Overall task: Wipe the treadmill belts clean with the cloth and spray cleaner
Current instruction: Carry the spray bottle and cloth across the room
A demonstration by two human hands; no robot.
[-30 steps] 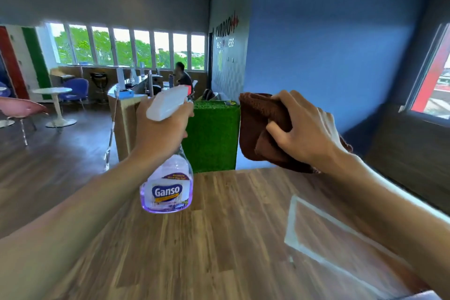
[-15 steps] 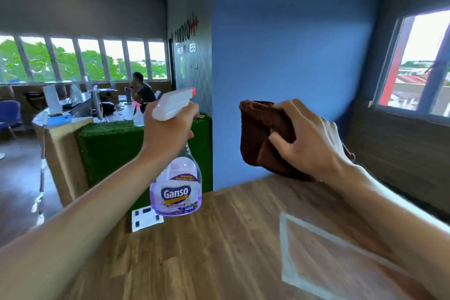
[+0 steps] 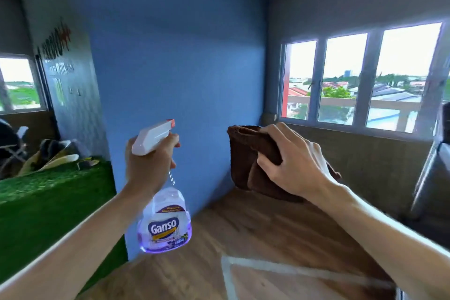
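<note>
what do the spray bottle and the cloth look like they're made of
Spray bottle: seemingly clear glossy plastic, since purple liquid shows through; its trigger head is opaque white plastic. Cloth: brown, soft and matte, folding thickly; probably microfibre or terry.

left hand grips spray bottle | right hand grips, apparently folded, cloth

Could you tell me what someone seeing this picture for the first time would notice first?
Two raised forearms fill the foreground: the left hand grips a clear Ganso spray bottle with a white trigger head, and the right hand holds a folded brown cloth up beside it. Behind them stands a plain blue wall, with a bright row of windows on the right looking out over rooftops.
</note>
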